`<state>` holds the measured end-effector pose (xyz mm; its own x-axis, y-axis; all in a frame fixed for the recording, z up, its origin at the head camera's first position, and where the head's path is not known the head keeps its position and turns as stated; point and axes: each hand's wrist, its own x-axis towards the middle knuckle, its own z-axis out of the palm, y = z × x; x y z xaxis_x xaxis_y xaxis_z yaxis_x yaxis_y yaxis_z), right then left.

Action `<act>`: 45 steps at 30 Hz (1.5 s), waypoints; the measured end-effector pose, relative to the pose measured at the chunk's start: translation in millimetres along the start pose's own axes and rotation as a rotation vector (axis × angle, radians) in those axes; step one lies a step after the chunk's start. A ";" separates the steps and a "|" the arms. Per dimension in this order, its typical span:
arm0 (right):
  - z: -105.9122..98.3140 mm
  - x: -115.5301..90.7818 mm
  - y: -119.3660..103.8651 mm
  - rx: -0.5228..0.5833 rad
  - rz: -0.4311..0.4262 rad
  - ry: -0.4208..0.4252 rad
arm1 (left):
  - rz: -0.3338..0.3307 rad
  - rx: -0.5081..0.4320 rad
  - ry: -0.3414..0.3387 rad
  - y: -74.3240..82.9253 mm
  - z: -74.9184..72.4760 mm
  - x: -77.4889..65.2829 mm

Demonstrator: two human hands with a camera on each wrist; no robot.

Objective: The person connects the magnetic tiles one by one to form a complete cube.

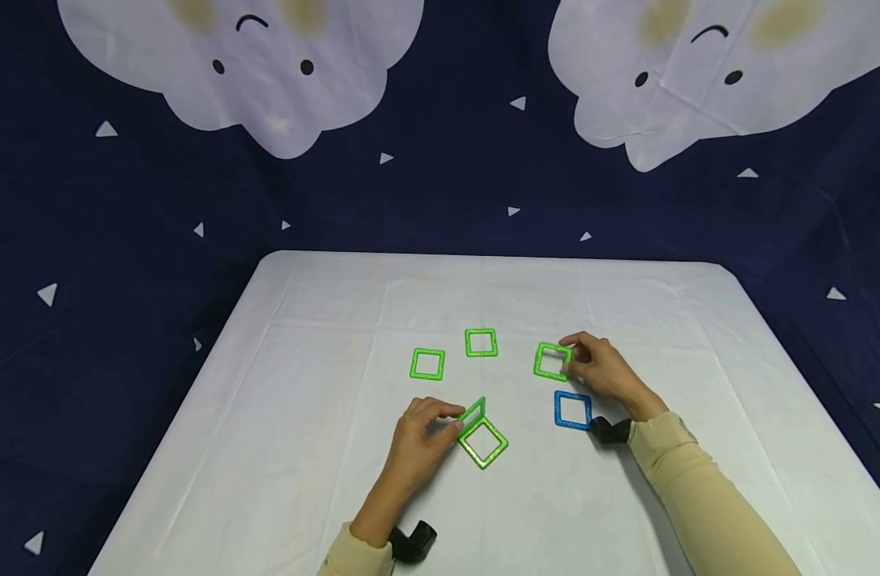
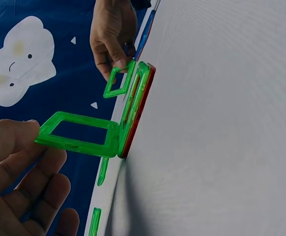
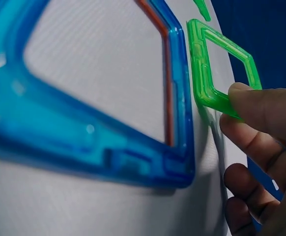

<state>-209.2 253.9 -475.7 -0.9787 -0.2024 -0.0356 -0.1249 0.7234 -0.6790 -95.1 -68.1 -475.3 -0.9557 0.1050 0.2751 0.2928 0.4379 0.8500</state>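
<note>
My left hand (image 1: 420,440) pinches a green square magnetic tile (image 2: 79,146) by its edge. That tile stands up from one edge of a second green square tile (image 1: 495,456), which lies on the table. A red layer shows under this lower tile in the left wrist view. Farther right, my right hand (image 1: 604,370) holds another green square tile (image 3: 200,64) between thumb and fingers, tilted off the tabletop. Nearer to me, below that hand, a blue square tile (image 1: 558,410) lies flat, with red showing along its inner edge in the right wrist view.
Two more green square tiles lie farther back, one at the left (image 1: 414,364) and one near the middle (image 1: 469,343). The white-covered table (image 1: 303,480) ends at a dark blue cloth (image 1: 440,216) with clouds. A black device (image 1: 414,544) sits at my left wrist.
</note>
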 end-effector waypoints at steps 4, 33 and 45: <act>-2.4 -0.7 -0.6 -0.042 0.043 0.002 | -0.024 -0.033 -0.004 -0.3 0.8 0.0; 43.4 -59.8 -62.9 0.308 0.074 0.379 | -0.054 -0.083 0.010 -3.1 4.4 -1.2; 79.3 -80.1 -79.6 0.293 0.043 0.512 | -0.060 -0.151 0.045 -1.6 5.8 -1.0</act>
<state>-108.0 160.2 -476.9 -0.9451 0.2203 0.2413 -0.1043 0.4964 -0.8618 -94.9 -63.7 -479.6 -0.9703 0.0412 0.2385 0.2396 0.3024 0.9226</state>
